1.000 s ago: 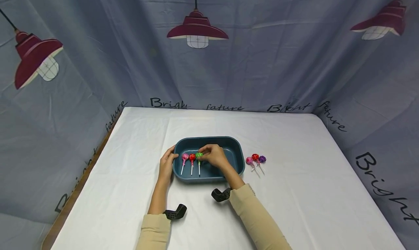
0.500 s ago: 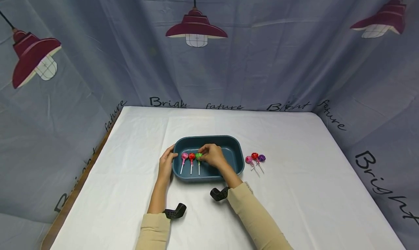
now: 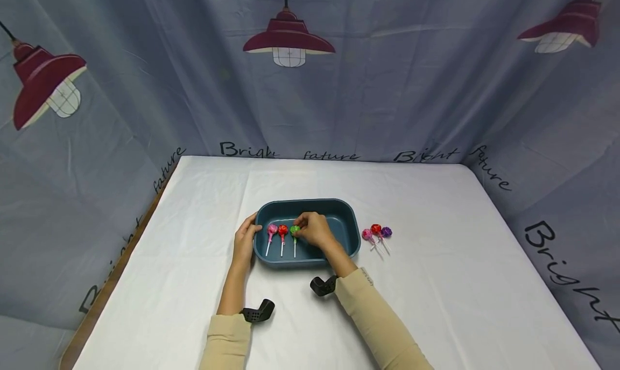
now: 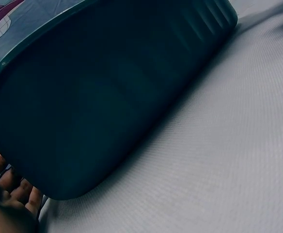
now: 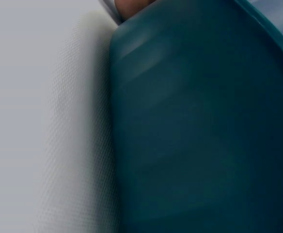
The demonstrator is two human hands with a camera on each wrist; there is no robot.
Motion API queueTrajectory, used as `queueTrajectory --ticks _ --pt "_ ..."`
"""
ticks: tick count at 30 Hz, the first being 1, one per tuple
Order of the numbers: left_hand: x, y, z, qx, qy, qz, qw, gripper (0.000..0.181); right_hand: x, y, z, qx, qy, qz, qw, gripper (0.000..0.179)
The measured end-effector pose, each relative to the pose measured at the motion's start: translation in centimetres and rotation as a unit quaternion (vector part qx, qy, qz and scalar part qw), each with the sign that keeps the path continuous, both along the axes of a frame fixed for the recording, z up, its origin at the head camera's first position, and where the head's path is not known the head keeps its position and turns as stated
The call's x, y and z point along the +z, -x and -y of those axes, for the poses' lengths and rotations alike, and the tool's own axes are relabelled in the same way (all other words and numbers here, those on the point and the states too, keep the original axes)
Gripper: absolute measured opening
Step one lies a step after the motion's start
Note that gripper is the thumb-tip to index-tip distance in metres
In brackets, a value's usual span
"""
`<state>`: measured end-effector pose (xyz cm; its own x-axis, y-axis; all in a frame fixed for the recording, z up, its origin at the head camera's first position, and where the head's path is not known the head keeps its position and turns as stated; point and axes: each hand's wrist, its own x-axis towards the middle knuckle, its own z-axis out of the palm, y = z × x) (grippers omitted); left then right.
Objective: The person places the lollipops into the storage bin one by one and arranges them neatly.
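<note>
A teal rectangular tray [image 3: 305, 263] stands on the white-covered table in the head view. My left hand [image 3: 244, 242] grips its left end, thumb over the rim; the left wrist view shows curled fingers [image 4: 21, 189] by the tray's corner. Inside, a pink lollipop [image 3: 272, 229], a red lollipop [image 3: 283, 230] and a green lollipop [image 3: 294, 240] lie side by side, sticks toward me. My right hand [image 3: 315, 230] reaches in over the tray and pinches the green lollipop at its head. The tray's outer wall [image 5: 190, 121] fills much of the right wrist view and hides that hand.
Right of the tray, a pink lollipop [image 3: 367, 234], a red lollipop [image 3: 375, 229] and a purple lollipop [image 3: 386, 232] lie bunched, sticks crossing. A grey curtain [image 3: 387, 90] printed with lamps surrounds the table [image 3: 460, 284].
The green lollipop has shifted very slightly right, away from the red one, in my right hand's fingers. My left hand stays on the tray. The head view has tilted slightly.
</note>
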<state>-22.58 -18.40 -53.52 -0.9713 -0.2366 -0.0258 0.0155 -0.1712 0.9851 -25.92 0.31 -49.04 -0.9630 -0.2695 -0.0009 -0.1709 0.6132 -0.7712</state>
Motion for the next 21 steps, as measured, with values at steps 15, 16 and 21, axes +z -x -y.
queueTrajectory --ticks 15,16,21 --pt "-0.17 0.2 0.03 0.0 -0.005 0.004 1.0 0.044 0.17 -0.36 -0.46 0.027 0.001 -0.008 0.9996 0.022" --pt "-0.14 0.2 0.03 0.0 -0.007 0.002 1.0 0.044 0.15 -0.35 -0.48 0.029 0.001 -0.01 0.9995 0.022" --pt "-0.1 0.13 0.05 -0.003 -0.012 0.005 0.9999 0.044 0.03 -0.44 -0.57 0.027 0.008 -0.02 0.9994 0.021"
